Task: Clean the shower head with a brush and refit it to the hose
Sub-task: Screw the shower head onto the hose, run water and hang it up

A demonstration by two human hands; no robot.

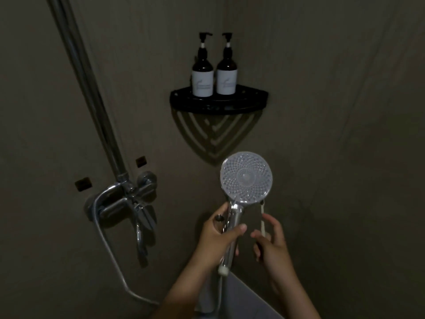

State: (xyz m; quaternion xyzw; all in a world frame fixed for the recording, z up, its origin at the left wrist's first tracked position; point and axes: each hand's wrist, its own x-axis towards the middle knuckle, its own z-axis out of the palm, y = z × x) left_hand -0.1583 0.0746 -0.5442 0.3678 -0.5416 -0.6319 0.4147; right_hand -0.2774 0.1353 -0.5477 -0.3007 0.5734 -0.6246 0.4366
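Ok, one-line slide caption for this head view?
Left hand grips the detached shower head while right hand holds a brush at its rim.

The shower head [246, 177] is being held upright in dim light, its round, pale face with rings of small nozzles turned toward the camera. Its chrome handle [232, 229] is being gripped mid-length and is slanting down to a whitish threaded end [223, 270], which is showing bare. The brush [262, 218], thin and pale like a toothbrush, is being held just right of the handle, its upper end being pressed at the lower right rim of the face. The metal hose [108, 245] is hanging in a loop at left.
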